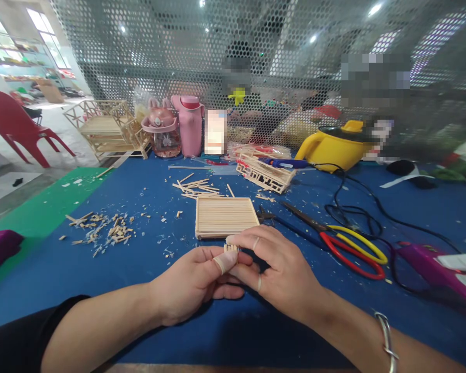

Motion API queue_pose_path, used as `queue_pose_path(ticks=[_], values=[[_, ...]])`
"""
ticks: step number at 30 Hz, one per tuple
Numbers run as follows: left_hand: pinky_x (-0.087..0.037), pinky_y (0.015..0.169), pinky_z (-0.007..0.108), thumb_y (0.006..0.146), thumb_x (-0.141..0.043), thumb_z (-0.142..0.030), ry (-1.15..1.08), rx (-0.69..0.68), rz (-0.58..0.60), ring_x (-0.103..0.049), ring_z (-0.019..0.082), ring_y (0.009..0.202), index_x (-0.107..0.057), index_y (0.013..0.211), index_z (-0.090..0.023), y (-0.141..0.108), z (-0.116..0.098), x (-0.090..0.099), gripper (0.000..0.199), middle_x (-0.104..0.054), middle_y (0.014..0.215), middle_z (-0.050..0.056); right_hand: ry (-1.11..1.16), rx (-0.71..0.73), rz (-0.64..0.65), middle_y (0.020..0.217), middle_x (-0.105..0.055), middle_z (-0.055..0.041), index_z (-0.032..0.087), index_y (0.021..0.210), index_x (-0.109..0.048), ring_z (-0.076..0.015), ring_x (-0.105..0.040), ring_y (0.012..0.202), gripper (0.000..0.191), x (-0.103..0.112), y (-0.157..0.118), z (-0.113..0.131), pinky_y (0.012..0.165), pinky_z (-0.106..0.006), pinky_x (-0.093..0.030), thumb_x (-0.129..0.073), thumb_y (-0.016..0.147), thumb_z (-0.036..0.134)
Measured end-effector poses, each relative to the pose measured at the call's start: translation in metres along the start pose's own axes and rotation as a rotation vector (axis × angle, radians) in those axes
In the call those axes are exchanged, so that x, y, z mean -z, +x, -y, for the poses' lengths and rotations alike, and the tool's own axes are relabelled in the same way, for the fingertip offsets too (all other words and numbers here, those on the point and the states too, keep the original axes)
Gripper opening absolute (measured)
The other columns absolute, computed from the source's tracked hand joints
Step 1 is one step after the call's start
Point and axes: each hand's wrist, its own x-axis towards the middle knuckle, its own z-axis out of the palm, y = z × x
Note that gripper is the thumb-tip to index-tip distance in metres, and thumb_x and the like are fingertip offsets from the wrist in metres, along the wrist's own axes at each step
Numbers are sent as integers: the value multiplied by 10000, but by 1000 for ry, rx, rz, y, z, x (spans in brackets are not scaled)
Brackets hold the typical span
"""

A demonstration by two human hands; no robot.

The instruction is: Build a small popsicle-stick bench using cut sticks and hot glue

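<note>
Grasping a small wooden piece (230,249) between fingertips of left hand (188,282) and right hand (285,269), just on the near side of a slatted wooden panel (226,217); with scissors (321,226) to the panel's right, wood offcuts (118,229) to its left, loose sticks (197,185) just behind.

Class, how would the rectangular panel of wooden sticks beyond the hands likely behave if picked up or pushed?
The stick panel is probably stiff, its sticks packed side by side. Made of thin sticks, it should feel light. Pushed, it would likely slide, not tip: it lies flat on the tabletop.
</note>
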Motion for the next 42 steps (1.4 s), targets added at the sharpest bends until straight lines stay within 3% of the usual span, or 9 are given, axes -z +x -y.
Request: queue_pose_path(ticks=[6, 14, 21, 27, 31, 42], values=[[-466, 761, 255, 861, -556, -344, -17, 2, -32, -629, 128, 791, -686, 944, -119, 1, 2, -2, 273, -699, 881, 106, -13, 29, 8, 912, -702, -44, 216, 989, -631, -175, -640, 860, 282, 0, 1, 1, 776, -320, -510, -700, 722, 275], [-467, 761, 240, 869, -545, -320, -1, 9, 41, -622, 133, 838, -696, 968, -130, -2, 0, -3, 261, -691, 906, 114, 84, 52, 0, 784, -711, 1, 225, 903, -640, -132, -651, 738, 166, -2, 4, 5, 729, -277, -511, -654, 745, 179], [-463, 779, 281, 784, -572, -542, -66, 12, -23, -598, 158, 851, -686, 961, -122, -8, -10, -1, 469, -661, 923, 108, 70, 27, -62, 846, -718, -25, 213, 902, -651, -152, -660, 788, 201, 1, 4, 1, 736, -289, -526, -697, 708, 186], [-416, 837, 294, 823, -588, -401, 186, -69, -67, -571, 152, 845, -700, 899, -126, -7, -8, -4, 306, -661, 855, 73, 97, 12, -55, 853, -714, -15, 223, 909, -650, -148, -656, 810, 201, -2, 3, 2, 753, -288, -526, -687, 719, 172], [-410, 843, 326, 831, -562, -419, 349, -148, -119, -541, 164, 792, -693, 789, -114, -6, -6, -6, 334, -613, 739, 43, 92, -3, -54, 858, -716, -17, 218, 912, -654, -149, -658, 817, 190, -4, 3, 3, 764, -290, -525, -671, 731, 163], [-391, 711, 256, 855, -520, -417, 480, -220, -113, -476, 117, 681, -691, 789, -111, -9, -7, -7, 357, -594, 699, 15, 60, 49, -146, 849, -723, -4, 247, 947, -633, -158, -667, 813, 213, -10, -1, 2, 763, -318, -533, -665, 750, 173]])
